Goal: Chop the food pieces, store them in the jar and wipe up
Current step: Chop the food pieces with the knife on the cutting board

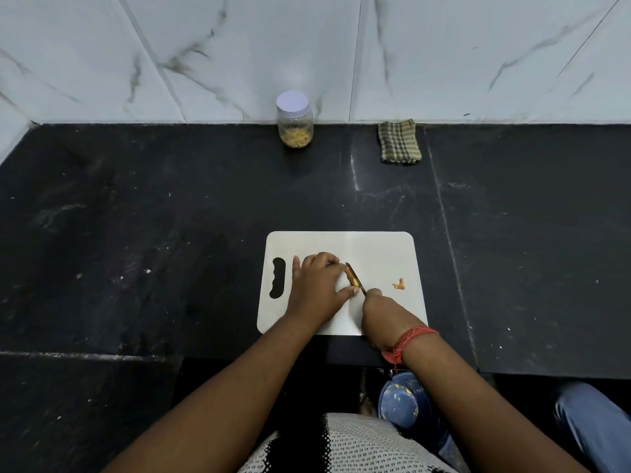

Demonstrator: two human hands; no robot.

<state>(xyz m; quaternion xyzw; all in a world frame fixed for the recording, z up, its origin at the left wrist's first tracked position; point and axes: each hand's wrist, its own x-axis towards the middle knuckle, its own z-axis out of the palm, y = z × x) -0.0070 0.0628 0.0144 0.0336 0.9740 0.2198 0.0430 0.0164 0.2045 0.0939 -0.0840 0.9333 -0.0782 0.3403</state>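
1. Head view: the left hand (316,285) lies curled on the cutting board (382,247), its fingertips and thumb pinning a small orange-brown food piece (352,278) against the surface.
2. The right hand (380,314) is closed around a knife (356,279), the handle hidden in the fist; the thin dark blade rests on the held piece, right beside the left fingertips.
3. Judged from this, chopping is the step in hand. The next move calls for a short downward press with the left fingertips kept back from the edge.
4. A second food piece (398,285), small, forked and orange, lies apart toward the board's right side, seemingly not yet cut.
5. The board is white, flat and smooth, with rounded corners and a wavy handle slot at its left end.
6. It sits on a black, glossy, speckled stone table (136,216).
7. Well apart, at the marbled wall, stands a clear jar (295,122) with a pale lid on, partly filled with yellowish bits; to its right lies a folded checked cloth (399,142), untouched.
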